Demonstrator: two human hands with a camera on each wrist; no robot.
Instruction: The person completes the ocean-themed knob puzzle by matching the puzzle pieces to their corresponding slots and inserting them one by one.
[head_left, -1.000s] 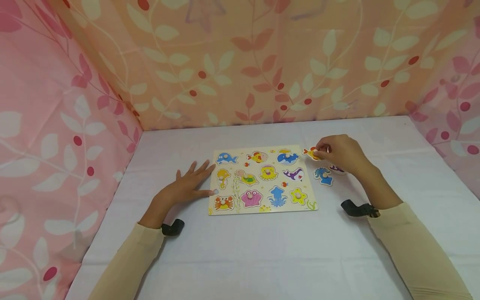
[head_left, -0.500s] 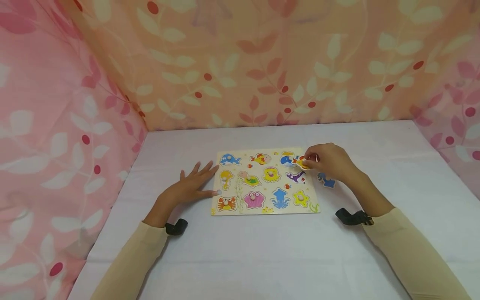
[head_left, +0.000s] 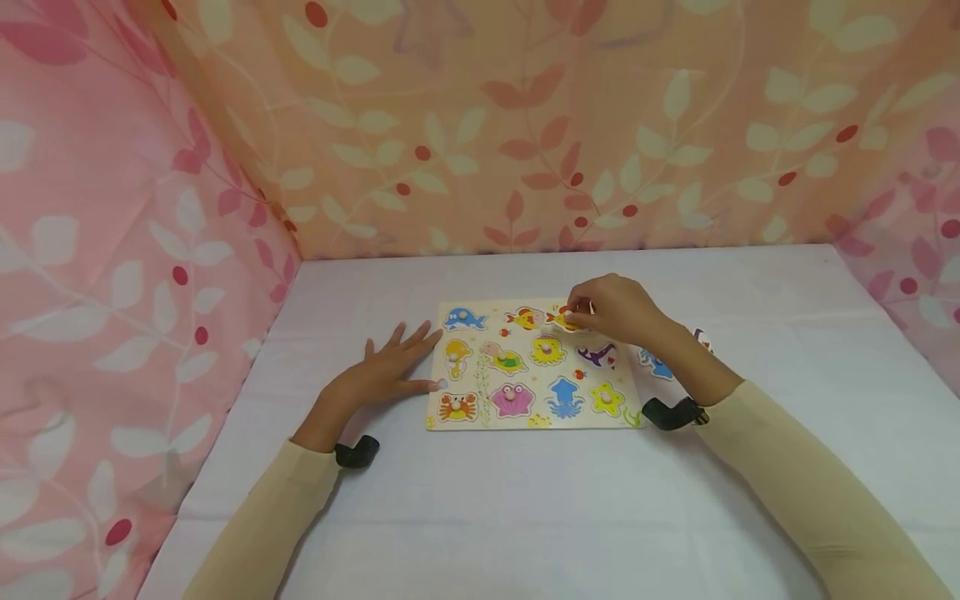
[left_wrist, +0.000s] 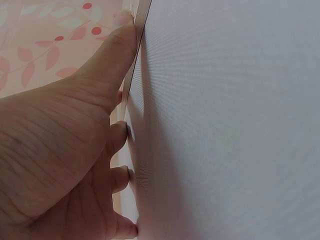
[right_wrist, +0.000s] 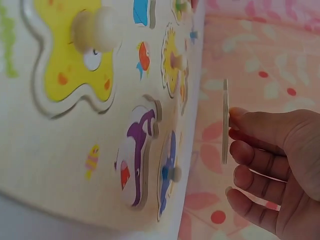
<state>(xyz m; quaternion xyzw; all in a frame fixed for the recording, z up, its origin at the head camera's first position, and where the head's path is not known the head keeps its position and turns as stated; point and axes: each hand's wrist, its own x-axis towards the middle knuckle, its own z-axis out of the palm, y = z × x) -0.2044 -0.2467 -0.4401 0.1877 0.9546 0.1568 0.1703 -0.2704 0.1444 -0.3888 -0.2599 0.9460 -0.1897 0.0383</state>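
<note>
My right hand (head_left: 618, 310) pinches a red-and-yellow fish puzzle piece (head_left: 558, 318) over the upper right of a wooden sea-animal peg puzzle board (head_left: 495, 307). The right wrist view shows this piece (right_wrist: 225, 122) edge-on, raised off the board, with thumb and forefinger at its back. My left hand (head_left: 375, 375) lies spread at the board's left edge, thumb and fingertips touching it. In the left wrist view the thumb of that hand (left_wrist: 65, 140) is on the board's rim. Knobbed pieces such as the crab (head_left: 458, 407) and starfish (head_left: 607, 399) sit in their recesses.
Right of the board lie a blue piece (head_left: 655, 363) and a purple-and-white piece (head_left: 703, 337), partly hidden by the right forearm. Recesses without pieces show a fish (head_left: 524, 318), a purple whale (head_left: 597, 357) and a squid (head_left: 564, 398). Patterned cloth (head_left: 450, 125) backs the white table (head_left: 480, 517).
My right hand has carried the fish piece leftward from beside the board to above its top row. The left hand has stayed at the board's left edge. The view has shifted slightly.
</note>
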